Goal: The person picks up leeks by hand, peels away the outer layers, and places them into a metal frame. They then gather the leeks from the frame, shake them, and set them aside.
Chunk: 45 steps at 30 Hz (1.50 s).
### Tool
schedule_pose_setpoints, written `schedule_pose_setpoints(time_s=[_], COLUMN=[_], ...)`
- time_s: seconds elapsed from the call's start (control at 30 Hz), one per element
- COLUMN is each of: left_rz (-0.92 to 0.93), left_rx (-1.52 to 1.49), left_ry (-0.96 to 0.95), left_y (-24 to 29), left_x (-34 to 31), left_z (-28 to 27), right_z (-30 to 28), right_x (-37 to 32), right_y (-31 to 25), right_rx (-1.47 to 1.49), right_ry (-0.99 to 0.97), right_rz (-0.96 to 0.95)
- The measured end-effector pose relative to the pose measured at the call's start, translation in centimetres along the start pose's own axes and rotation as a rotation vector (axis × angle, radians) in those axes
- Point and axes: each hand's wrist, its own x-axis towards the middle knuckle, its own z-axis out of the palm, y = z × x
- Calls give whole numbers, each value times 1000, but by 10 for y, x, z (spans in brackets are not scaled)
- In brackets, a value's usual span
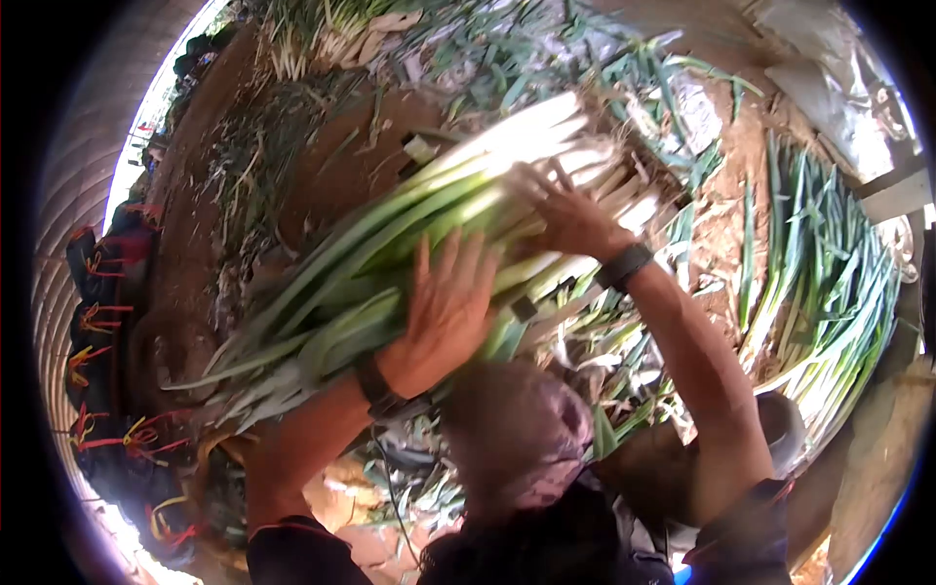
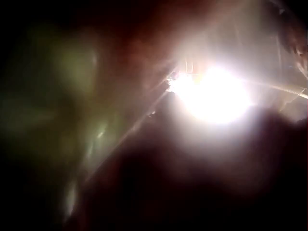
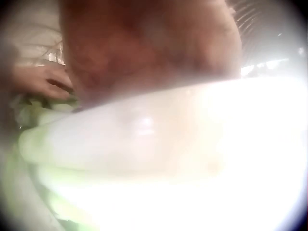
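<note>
A thick bunch of long green onions (image 1: pixel 390 229) lies slantwise, with its white root ends at the upper right and its green leaves at the lower left. My left hand (image 1: pixel 450 297) rests on the leafy part, its fingers extended and slightly spread. Nearer the white stalks, my right hand (image 1: pixel 575 216) lies over the bunch with fingers outstretched. In the right wrist view, pale stalks (image 3: pixel 125 139) fill the space below the right hand (image 3: pixel 149 43), with the left hand (image 3: pixel 45 82) farther along. The left wrist view is dark and blurred by glare.
Another heap of green onions (image 1: pixel 829 283) lies at the right. Loose leaf scraps (image 1: pixel 507 54) cover the ground at the top, beside more onions (image 1: pixel 317 34). Dark bundles with red and yellow ties (image 1: pixel 112 322) line the left side. A person's capped head (image 1: pixel 526 429) is below the hands.
</note>
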Motion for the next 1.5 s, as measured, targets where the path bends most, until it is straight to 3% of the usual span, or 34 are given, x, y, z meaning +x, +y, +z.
schedule_pose_setpoints(time_s=[0.03, 0.07, 0.13, 0.2, 0.23, 0.4, 0.47, 0.53, 0.6, 0.67, 0.7, 0.77, 0.93, 1.03, 1.07, 1.1, 1.17, 1.2, 1.27, 1.3, 1.33, 1.37, 1.4, 1.43, 1.47, 1.5], left_rz=[0, -7, -37, 40, -43, -89, -342, -338, -328, -413, -390, -287, -345, -256, -338, -406, -346, -396, -440, -442, -407, -381, -260, -139, -130, -54], left_rx=[48, 103, 70, 433, 380, 586, 410, 221, 34, -60, -52, -17, -2, 48, 39, 25, 163, 330, 734, 968, 870, 777, 643, 507, 502, 307], left_ry=[-80, -159, -252, -296, -351, -339, -458, -503, -554, -763, -751, -527, -566, -479, -532, -590, -489, -574, -686, -709, -599, -494, -344, -196, -196, -129], left_y=[4, 6, -8, -24, -26, -56, -68, -91, -105, -116, -121, -122, -118, -135, -134, -130, -114, -102, -106, -116, -51, 16, 48, 73, 96, 115], left_x=[-14, -28, -64, -96, -104, -126, -125, -128, -128, -132, -132, -142, -139, -136, -140, -143, -149, -146, -155, -158, -128, -108, -97, -89, -81, -74], left_z=[-19, -37, -54, -59, -68, -118, -138, -135, -108, -62, -56, -50, -49, -46, -46, -43, -52, -61, -56, -49, -85, -121, -134, -139, -137, -133], right_z=[-17, -14, 1, 8, 1, 13, 9, 1, -5, -8, -6, -18, -17, -32, -22, 20, 6, -6, -28, -11, -13, -14, -35, -41, -48, -50], right_x=[3, 3, 7, 7, 5, 5, 2, 3, -1, -3, -3, -7, -7, 12, 12, 22, 15, 2, -15, -21, -34, -50, -69, -90, -112, -135], right_y=[-11, -11, -4, -1, -3, -1, 1, -4, -10, -21, -22, -30, -33, -29, -26, -10, -23, -29, -35, -29, -31, -30, -24, -12, 6, 38], right_rx=[58, 124, 127, 195, 243, 272, 236, 200, 209, 107, 145, 241, 309, 322, 293, 28, 308, 347, 341, 447, 554, 554, 536, 539, 542, 494], right_ry=[-154, -151, -153, -125, -149, -54, -31, -132, -100, -55, -20, -38, -28, -234, -202, -156, -125, -2, -11, 164, 343, 377, 204, 183, 163, 95], right_rz=[147, 235, 257, 250, 276, 202, 194, 279, 280, 284, 298, 345, 383, 407, 398, 126, 408, 437, 436, 398, 338, 347, 337, 346, 356, 358])
